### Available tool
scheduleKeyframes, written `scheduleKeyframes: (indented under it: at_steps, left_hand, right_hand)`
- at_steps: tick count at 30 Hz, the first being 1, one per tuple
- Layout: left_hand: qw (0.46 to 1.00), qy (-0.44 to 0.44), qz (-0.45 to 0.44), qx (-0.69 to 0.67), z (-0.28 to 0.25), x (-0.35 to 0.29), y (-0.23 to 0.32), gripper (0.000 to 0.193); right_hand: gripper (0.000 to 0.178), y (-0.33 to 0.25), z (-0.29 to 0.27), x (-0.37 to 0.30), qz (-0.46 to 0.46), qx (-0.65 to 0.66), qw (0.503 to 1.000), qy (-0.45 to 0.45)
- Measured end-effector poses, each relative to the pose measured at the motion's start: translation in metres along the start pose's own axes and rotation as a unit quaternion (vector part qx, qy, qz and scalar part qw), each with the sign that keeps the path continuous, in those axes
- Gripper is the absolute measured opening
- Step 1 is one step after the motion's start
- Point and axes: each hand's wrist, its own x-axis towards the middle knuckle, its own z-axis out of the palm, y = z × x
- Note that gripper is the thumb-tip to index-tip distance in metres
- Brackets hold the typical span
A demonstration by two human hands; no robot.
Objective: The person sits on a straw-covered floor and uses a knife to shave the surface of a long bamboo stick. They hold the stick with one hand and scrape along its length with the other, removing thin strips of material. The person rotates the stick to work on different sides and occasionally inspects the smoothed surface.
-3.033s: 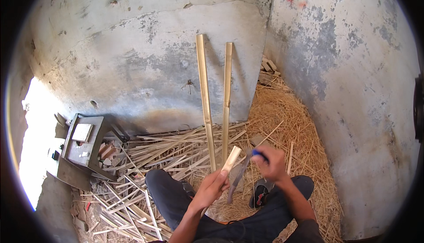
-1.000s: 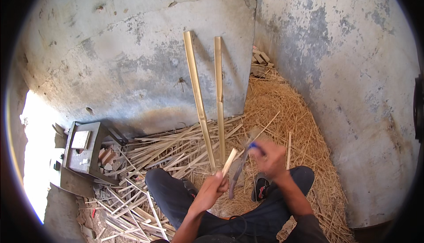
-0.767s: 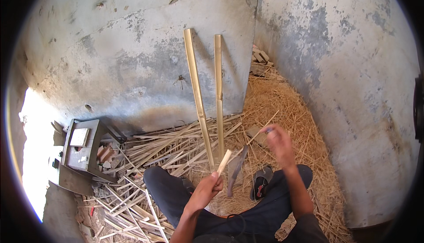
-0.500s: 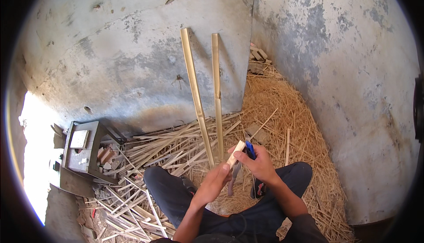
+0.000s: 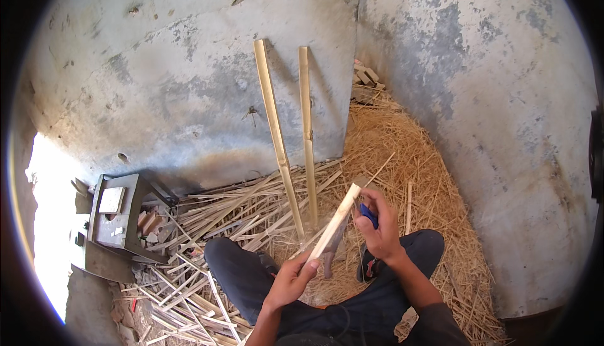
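A pale split bamboo strip slants up and away to the right, its lower end in the closed fingers of my left hand. My right hand is curled round a blue-handled tool beside the strip's upper end. The tool's working end is too small to make out. Between my legs, partly behind the strip, stands a greyish upright piece with a brownish lower end; its kind is unclear.
Two long split bamboo lengths lean on the far wall. Many thin strips lie at the left, shavings at the right. A dark wooden stool-like piece lies near the bright opening. Bricks sit in the corner.
My left hand has moved down toward me, so more of the strip shows above it. My right hand has come off the strip and moved slightly right with the blue-handled tool.
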Motion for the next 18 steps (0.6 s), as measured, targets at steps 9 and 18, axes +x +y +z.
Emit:
scheduleKeyframes:
  at_steps: [9,18]
  left_hand:
    - [0.993,0.067,0.046,0.087,0.019,0.011,0.045,0.033]
    - [0.986,0.117,0.029,0.112,0.026,0.011,0.054,0.029]
  right_hand:
    - [0.031,-0.005,-0.007,-0.015,-0.204,-0.191,0.959,-0.05]
    - [0.035,0.001,-0.009,-0.006,-0.233,-0.224,0.946,-0.01]
